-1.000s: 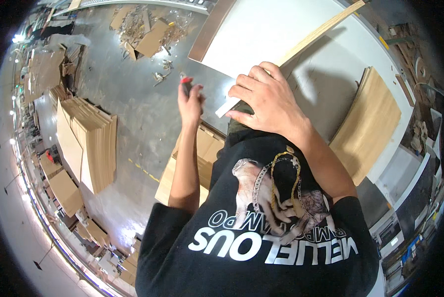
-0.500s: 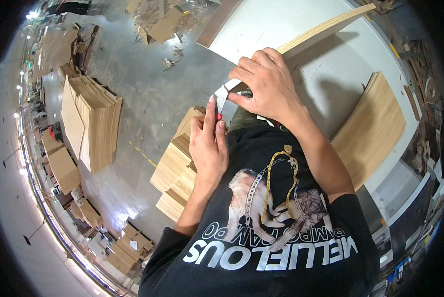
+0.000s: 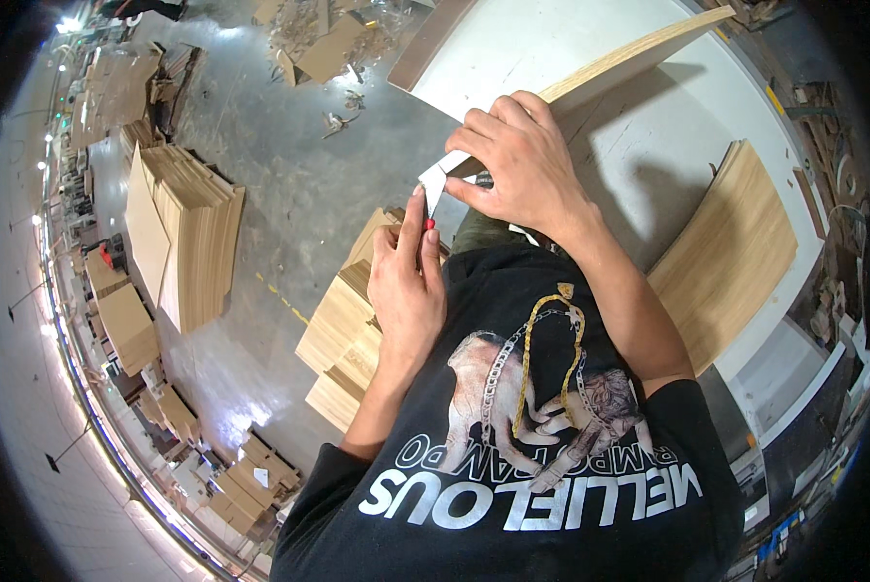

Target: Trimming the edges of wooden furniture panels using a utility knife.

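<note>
Your right hand (image 3: 527, 165) grasps the long pale wood-grain panel (image 3: 639, 58), a smooth white surface (image 3: 483, 58) beneath it; your left-hand fingers (image 3: 412, 228) pinch a small red-tipped tool (image 3: 430, 224) at its near end. Apparently edge work, calling for steadiness.

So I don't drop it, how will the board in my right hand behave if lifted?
Probably stiff: the board reaches well past your right hand with no clear sag. It may tip if released, since it seems to stand on edge. The far end could swing, as your hand grips only the near end.
</note>
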A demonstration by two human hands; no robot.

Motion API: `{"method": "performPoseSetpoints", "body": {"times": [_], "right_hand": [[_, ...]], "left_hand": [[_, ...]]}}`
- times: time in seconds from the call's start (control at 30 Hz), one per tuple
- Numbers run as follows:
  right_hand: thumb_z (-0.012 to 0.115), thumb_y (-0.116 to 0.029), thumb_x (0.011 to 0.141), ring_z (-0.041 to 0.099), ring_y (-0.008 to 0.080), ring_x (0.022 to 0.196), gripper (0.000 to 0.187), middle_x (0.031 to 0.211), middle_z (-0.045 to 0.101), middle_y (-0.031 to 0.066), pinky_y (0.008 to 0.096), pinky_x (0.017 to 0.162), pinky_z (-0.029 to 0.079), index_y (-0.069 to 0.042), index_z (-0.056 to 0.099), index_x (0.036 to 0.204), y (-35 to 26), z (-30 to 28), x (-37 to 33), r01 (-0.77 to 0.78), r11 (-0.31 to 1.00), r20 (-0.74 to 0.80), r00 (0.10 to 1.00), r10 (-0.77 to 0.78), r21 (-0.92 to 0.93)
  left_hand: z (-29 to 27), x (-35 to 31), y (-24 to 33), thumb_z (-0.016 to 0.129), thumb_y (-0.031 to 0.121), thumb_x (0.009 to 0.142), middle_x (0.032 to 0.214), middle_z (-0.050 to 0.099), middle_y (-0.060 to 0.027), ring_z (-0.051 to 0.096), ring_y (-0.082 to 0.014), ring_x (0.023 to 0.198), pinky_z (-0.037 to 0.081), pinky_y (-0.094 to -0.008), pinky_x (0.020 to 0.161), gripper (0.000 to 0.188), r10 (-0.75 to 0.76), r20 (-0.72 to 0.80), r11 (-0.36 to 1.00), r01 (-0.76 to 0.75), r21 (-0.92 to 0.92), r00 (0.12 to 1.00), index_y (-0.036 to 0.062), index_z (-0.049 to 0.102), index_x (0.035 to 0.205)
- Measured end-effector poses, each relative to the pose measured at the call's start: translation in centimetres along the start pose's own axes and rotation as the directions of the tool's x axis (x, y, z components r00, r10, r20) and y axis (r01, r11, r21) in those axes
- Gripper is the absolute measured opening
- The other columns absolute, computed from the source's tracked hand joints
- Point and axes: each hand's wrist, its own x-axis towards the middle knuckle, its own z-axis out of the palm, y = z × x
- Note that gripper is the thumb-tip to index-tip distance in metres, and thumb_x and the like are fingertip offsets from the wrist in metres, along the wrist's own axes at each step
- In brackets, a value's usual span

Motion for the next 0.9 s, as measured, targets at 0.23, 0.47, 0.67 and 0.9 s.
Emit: {"method": "performPoseSetpoints", "body": {"times": [0.23,0.47,0.67,0.9], "right_hand": [[0.084,-0.038,0.078,0.06,0.0224,0.1,0.031,0.099,0.068,0.0008,0.0406,0.106,0.041,-0.014,0.074,0.096,0.06,0.09,-0.11,0.002,1.0,0.004,1.0,-0.002,-0.028],[0.082,-0.038,0.079,0.06,0.0223,0.1,0.03,0.099,0.069,0.0011,0.0406,0.106,0.041,-0.013,0.073,0.095,0.05,-0.06,-0.17,-0.01,1.0,0.02,1.0,0.01,-0.026],[0.081,-0.038,0.079,0.06,0.0222,0.1,0.029,0.099,0.069,0.0008,0.0406,0.105,0.041,-0.014,0.073,0.094,0.14,0.05,-0.16,-0.007,1.0,0.014,1.0,0.008,-0.025],[0.082,-0.042,0.079,0.06,0.022,0.1,0.032,0.098,0.068,0.0005,0.0409,0.105,0.041,-0.014,0.073,0.094,0.12,0.12,-0.32,-0.01,1.0,0.007,1.0,0.01,-0.028]], "left_hand": [[-0.32,0.01,0.29,0.056,0.018,0.11,0.096,0.059,-0.0157,0.06,-0.0272,0.078,0.051,-0.0413,0.073,0.044,-0.045,0.05,0.999,0.046,-0.018,0.998,0.0162,0.056,0.154],[-0.37,-0.04,0.51,0.055,0.018,0.11,0.095,0.058,-0.0153,0.06,-0.0276,0.078,0.051,-0.041,0.073,0.043,-0.047,0.051,0.999,0.048,-0.014,0.998,0.0167,0.057,0.153],[-0.3,0.15,0.14,0.057,0.022,0.109,0.092,0.06,-0.0141,0.065,-0.0299,0.076,0.053,-0.0452,0.07,0.044,0.002,0.027,1.0,-0.003,0.017,1.0,0.0163,0.057,0.153],[-0.41,0.45,0.28,0.054,0.018,0.11,0.094,0.059,-0.0159,0.061,-0.031,0.079,0.052,-0.0434,0.075,0.045,-0.011,0.022,0.999,0.01,0.035,1.0,0.0195,0.056,0.154]]}}
